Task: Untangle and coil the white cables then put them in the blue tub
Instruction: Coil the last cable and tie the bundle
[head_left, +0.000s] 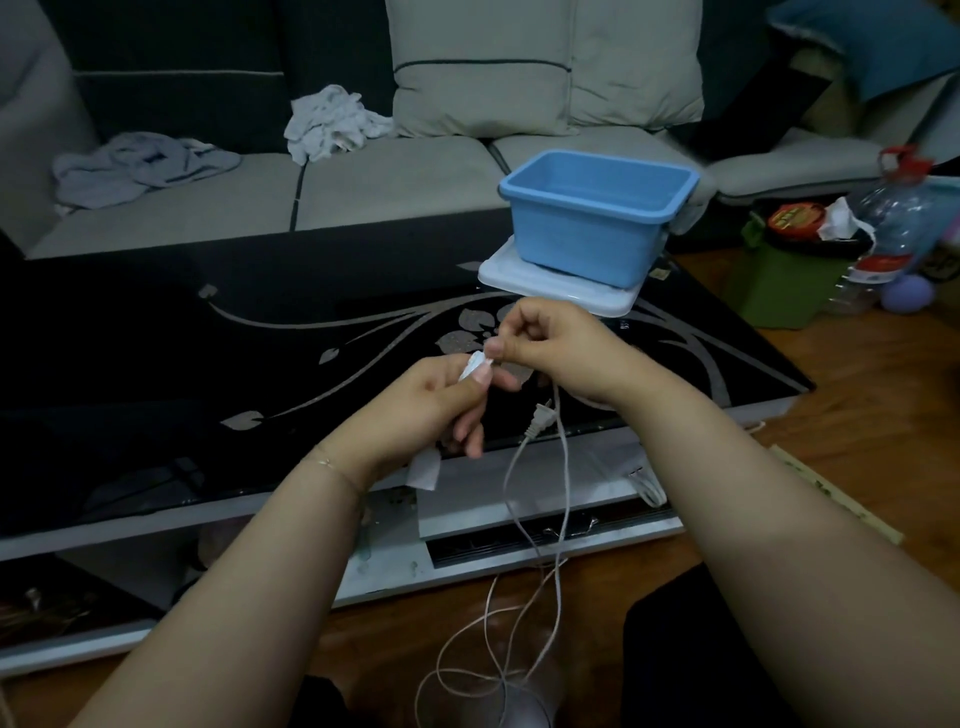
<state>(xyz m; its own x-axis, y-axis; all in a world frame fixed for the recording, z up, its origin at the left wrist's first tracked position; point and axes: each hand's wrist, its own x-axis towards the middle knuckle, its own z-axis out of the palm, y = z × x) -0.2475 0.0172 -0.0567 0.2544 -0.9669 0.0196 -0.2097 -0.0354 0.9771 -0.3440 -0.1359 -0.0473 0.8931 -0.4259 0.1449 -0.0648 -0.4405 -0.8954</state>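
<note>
Both hands, left and right, pinch small white piece, perhaps cable end; white cable dangles floorward; blue tub on table.

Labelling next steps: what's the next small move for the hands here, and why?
Probably draw the white cable up hand over hand to start a coil: both hands, left and right, pinch its top end, the plug dangles, and loose loops lie on the floor. The blue tub looks empty.

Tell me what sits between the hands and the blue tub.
Head view: only the white tray under the blue tub, then bare black tabletop.
</note>
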